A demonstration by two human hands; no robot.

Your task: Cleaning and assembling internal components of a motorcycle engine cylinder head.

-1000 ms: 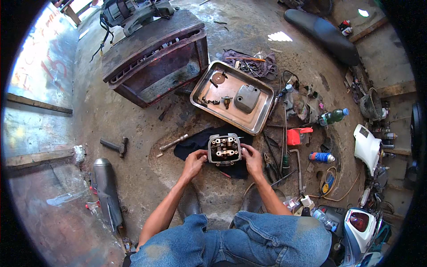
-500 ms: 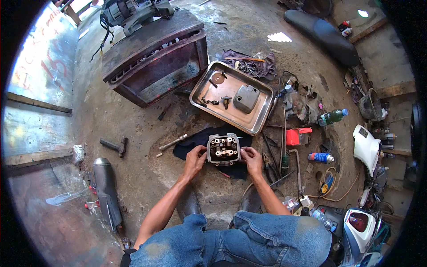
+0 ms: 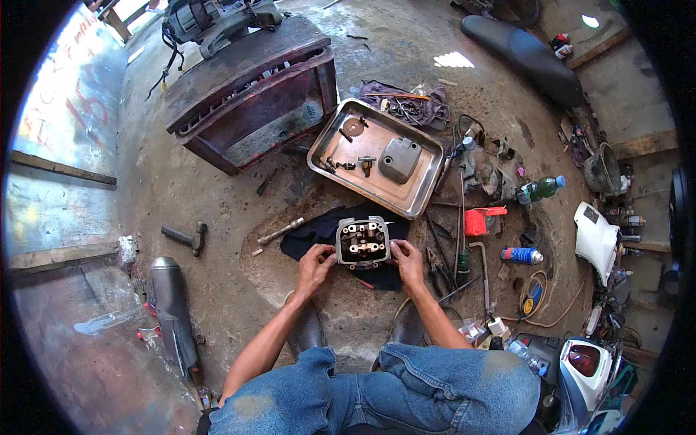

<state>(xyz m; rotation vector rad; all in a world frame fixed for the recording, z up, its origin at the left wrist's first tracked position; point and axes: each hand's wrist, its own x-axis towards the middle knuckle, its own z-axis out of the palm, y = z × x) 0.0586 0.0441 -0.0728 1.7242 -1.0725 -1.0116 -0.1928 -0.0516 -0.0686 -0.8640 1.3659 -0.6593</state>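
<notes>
A grey metal engine cylinder head [image 3: 363, 259] sits between my hands, its open side up and the rocker arms inside showing. My left hand [image 3: 315, 266] grips its left side, fingers closed against the edge. On the opposite side my right hand [image 3: 407, 262] holds it with thumb and fingertips. Beneath it lies a dark cloth [image 3: 301, 243] on the floor. Whether the cylinder head rests on the cloth or is lifted a little, I cannot tell.
Beyond it stands a metal tray [image 3: 319, 168] holding a grey cover [image 3: 400, 160], a sprocket and small parts. A socket wrench [image 3: 281, 231] and hammer [image 3: 186, 237] lie left. Rightward are pliers [image 3: 437, 272], a red box [image 3: 484, 220], a blue spray can [image 3: 522, 255] and a green bottle [image 3: 540, 190].
Hardly anything differs. Both hands keep their hold on the cylinder head, and the whole view has shifted very slightly.
</notes>
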